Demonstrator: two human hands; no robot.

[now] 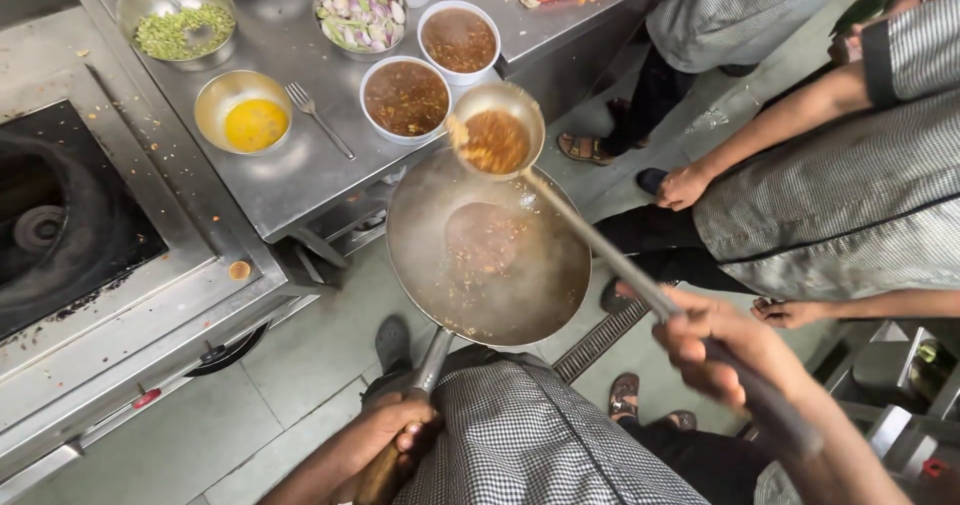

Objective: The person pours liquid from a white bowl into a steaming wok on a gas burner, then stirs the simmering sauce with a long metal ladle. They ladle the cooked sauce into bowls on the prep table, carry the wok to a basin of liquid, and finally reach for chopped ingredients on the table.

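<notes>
Gripping the wooden end of the wok handle (400,435) at the near edge of the scene, the left hand (385,433) is clenched around it and holds the wok (488,255) out over the floor, just right of the steel counter (290,180). A thin brown film of sauce with small bits coats the inside of the wok. The right hand (715,350), near right, is closed around the dark grip of a long ladle (497,128); its shaft runs up and left from the hand, and its bowl, filled with brown sauce, hangs over the far rim of the wok.

On the counter just left of the ladle bowl stands a white bowl of brown sauce (405,98), with a second bowl of brown sauce (459,40) behind it. Further left sit a steel bowl of beaten yellow egg (243,113) and a fork (318,117) lying beside it. Farther back are a bowl of sliced onion (360,13) and a steel bowl of chopped greens (178,17). A burner well (50,220) lies at the far left.

Two other people in checked aprons stand to the right; one person's hand (683,187) hangs near the ladle shaft without touching it
</notes>
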